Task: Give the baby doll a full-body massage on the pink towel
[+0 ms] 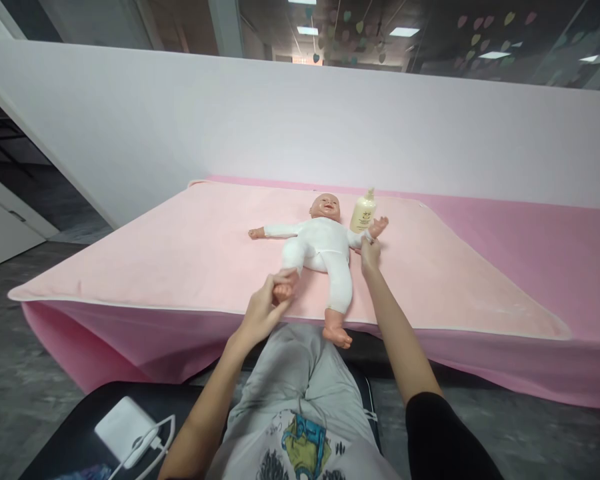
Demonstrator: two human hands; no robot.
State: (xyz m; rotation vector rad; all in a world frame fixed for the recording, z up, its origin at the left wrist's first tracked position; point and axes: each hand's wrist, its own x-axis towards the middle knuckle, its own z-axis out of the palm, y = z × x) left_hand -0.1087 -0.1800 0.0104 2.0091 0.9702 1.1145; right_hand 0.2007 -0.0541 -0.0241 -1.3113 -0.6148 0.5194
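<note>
At the far left, a black seat [75, 433] carries a white rectangular device [123, 425] with a white cable [169, 435] looping beside it. Beyond the seat, a pale pink blanket [195, 247] with a light edging is spread over a darker pink cloth [535, 247], which hangs down along the near side.

The left hand [265, 310] reaches in at the near edge of the blanket. It is curled around one foot of the baby doll [325, 235], fingers over the top and thumb underneath; this leg is bent at the knee. Most of the doll lies beyond this hand and to its right.

The doll is on its back on the blanket, face up, with its head pointing away from the person and its feet toward them. It wears white on its body, arms and legs, while its hands and feet are bare. The arm on the left stretches out sideways, and the leg on the right extends over the near edge of the blanket, above the person's grey trousers [300, 360].

Just right of the doll's head and shoulder, a pale yellow pump bottle [363, 213] stands upright, with dark print on its front. The right hand [371, 255] is nearer the person than the bottle, its fingers closed on the white sleeve near the doll's wrist. The doll's trunk lies to this hand's left. Farther right, the darker cloth shows past the blanket's slanting edge.
</note>
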